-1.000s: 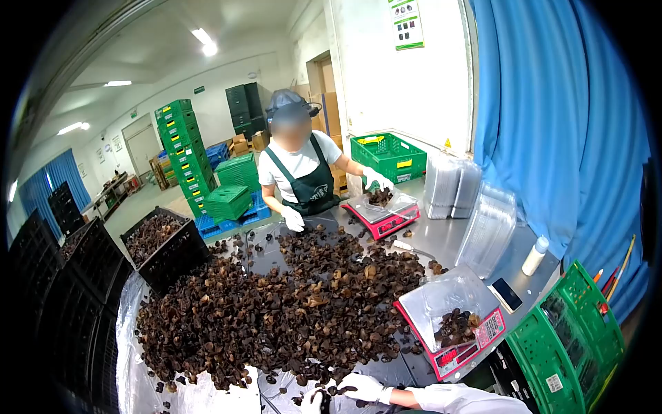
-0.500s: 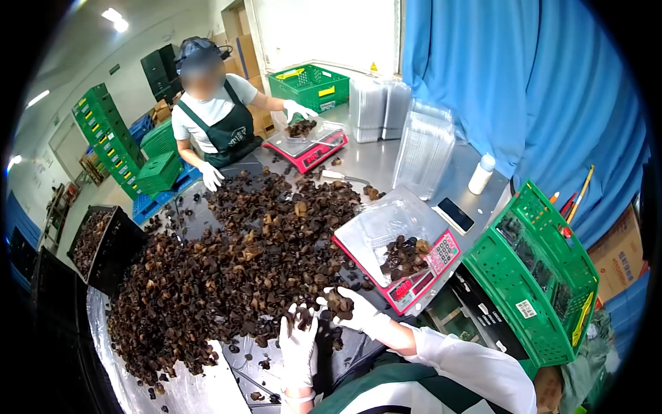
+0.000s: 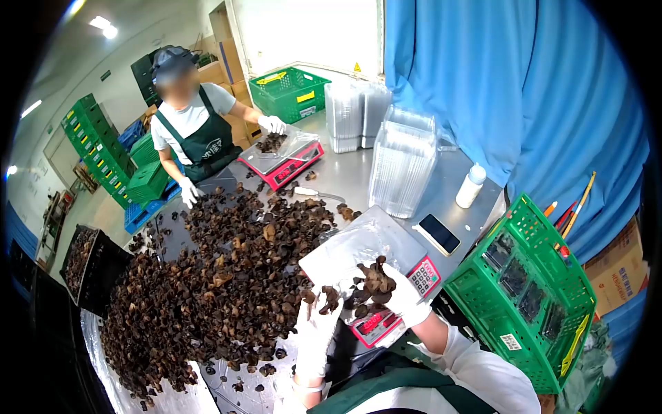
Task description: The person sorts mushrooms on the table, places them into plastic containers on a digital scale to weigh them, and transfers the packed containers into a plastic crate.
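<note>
A large pile of dark brown wood ear mushrooms point(image 3: 234, 269) covers the table in front of me. My right hand point(image 3: 405, 295), in a white glove, is over the near red scale point(image 3: 374, 331), closed around a clump of mushrooms point(image 3: 377, 281). Beside the scale, at the pile's edge, my gloved left hand point(image 3: 316, 341) holds a few pieces point(image 3: 329, 299) at its fingertips. The scale's metal plate point(image 3: 345, 252) carries a clear plastic tray, mostly hidden by my hands.
Across the table, a co-worker point(image 3: 196, 124) in white gloves stands at another red scale point(image 3: 283, 160). Stacked clear trays point(image 3: 403, 162), a phone point(image 3: 438, 234), a white bottle point(image 3: 471, 186) and a knife point(image 3: 318, 194) lie beyond my scale. A green crate point(image 3: 476, 331) of filled trays stands at right.
My right hand has moved from the pile's edge to above the near scale with its mushrooms. My left hand has shifted slightly right. The camera view has turned a little.
</note>
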Available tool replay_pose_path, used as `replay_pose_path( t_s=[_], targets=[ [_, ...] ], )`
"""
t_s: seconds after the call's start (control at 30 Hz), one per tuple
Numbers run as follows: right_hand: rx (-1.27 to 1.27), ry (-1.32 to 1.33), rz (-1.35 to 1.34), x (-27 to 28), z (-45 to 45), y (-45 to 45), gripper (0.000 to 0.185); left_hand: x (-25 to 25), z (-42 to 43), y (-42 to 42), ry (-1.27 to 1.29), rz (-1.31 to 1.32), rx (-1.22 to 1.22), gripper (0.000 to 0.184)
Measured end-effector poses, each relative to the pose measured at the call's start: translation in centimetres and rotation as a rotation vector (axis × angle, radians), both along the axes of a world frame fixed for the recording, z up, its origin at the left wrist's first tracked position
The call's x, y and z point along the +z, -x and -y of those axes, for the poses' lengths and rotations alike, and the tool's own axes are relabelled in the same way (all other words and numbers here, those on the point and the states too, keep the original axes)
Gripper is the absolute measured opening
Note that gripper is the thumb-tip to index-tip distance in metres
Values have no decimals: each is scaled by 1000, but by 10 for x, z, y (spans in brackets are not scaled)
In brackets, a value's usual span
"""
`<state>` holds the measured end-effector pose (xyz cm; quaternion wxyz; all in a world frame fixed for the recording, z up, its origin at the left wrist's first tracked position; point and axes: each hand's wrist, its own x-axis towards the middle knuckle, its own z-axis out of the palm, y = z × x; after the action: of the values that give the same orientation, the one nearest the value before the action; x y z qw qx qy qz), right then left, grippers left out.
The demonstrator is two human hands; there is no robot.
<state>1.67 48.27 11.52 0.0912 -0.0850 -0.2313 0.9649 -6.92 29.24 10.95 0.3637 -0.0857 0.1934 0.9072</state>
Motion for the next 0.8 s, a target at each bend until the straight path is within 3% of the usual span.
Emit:
replay_pose_path(
  t_s=[0.03,0.07,0.1,0.17,0.23,0.27,0.33,0.37,0.43,0.63,0.73,0.8],
  targets=[
    [-115,-29,190,16,-3,-4,32,1,-8,-3,-51,19,12,33],
    [-116,-248,203,9,-13,-8,30,2,-17,-4,-105,28,32,31],
    [-111,-475,197,2,-28,-9,29,1,-24,-5,2,-89,20,26],
    [-110,-1111,213,23,-35,-11,29,4,-42,-9,104,-139,27,25],
    [-392,-1756,-44,15,-42,-8,36,-20,-54,-12,251,-281,76,26],
    [-350,-1866,-20,14,-40,-8,42,-30,-58,-12,385,-439,42,28],
    [-185,-2089,52,13,-40,-11,55,-35,-66,-18,904,-962,158,29],
    [-128,-2141,36,9,-41,-11,60,-40,-71,-19,1099,-1259,245,30],
    [-120,-2205,-7,3,-44,-10,63,-36,-76,-25,1149,-1481,307,32],
    [-36,-1823,-242,3,-44,-6,74,-14,-71,-29,1389,-1608,366,29],
    [68,-2226,-211,1,-38,-6,75,-21,-64,-28,1437,-1565,335,29],
    [46,-2116,-259,4,-42,-4,74,-21,-61,-28,1425,-1555,402,30]
  ],
)
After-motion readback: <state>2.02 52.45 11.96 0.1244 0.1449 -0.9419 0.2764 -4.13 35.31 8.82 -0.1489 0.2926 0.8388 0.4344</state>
